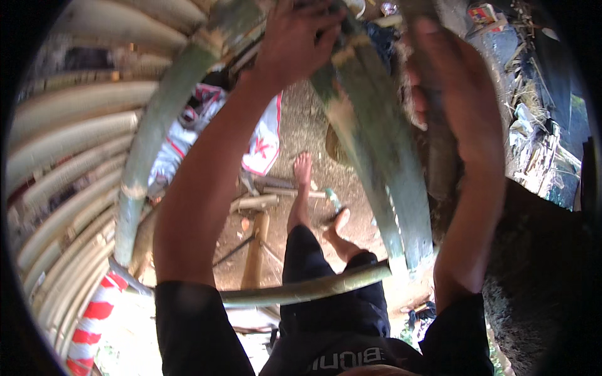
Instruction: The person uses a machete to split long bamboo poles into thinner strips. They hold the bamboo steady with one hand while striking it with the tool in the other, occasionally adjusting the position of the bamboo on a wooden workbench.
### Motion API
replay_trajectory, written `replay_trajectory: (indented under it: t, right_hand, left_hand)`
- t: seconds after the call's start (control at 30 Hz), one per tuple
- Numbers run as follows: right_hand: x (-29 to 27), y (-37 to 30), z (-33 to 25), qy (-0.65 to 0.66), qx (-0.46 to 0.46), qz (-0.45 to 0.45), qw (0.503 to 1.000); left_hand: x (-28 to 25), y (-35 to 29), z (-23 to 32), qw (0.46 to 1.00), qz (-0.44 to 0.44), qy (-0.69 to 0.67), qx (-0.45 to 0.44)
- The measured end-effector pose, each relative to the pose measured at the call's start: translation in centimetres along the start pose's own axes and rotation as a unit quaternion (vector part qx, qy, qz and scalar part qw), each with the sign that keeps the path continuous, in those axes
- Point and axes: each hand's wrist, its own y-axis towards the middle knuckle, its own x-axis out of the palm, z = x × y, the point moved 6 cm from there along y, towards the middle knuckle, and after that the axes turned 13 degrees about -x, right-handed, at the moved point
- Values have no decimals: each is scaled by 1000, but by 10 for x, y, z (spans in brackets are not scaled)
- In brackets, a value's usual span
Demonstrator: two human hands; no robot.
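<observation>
My left hand (298, 41) is at the top of the view, beside the upper end of a split green bamboo pole (376, 125). Its fingers bend round something dark that I cannot make out, cut off by the upper edge. My right hand (454, 84), slightly blurred, is wrapped round a thick dark wooden stick (442, 160) to the right of the pole. The stick's far end runs toward the top edge. The pole slopes down to a bamboo crossbar (307, 292) in front of my body.
Another green bamboo pole (147, 144) curves down the left, before a slatted bamboo wall (69, 144). A white sack with red print (266, 141) lies on the dirt ground near my bare feet. Red-and-white wrapping (94, 323) is at lower left. Wood scraps (549, 150) lie at right.
</observation>
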Motion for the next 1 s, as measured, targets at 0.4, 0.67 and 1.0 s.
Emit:
replay_trajectory:
  t: [0.4, 0.67, 1.0]
  right_hand:
    - [-101, -274, 55, 105, 51, -4, 993]
    - [-162, -500, 148, 41, 136, -147, 979]
    - [-224, -673, 229, -64, 217, -107, 968]
  left_hand:
    - [-68, -157, 126, 952, -217, 26, -215]
    - [-105, -332, 285, 891, -208, -129, -383]
    - [-159, -567, 384, 853, -288, -29, -434]
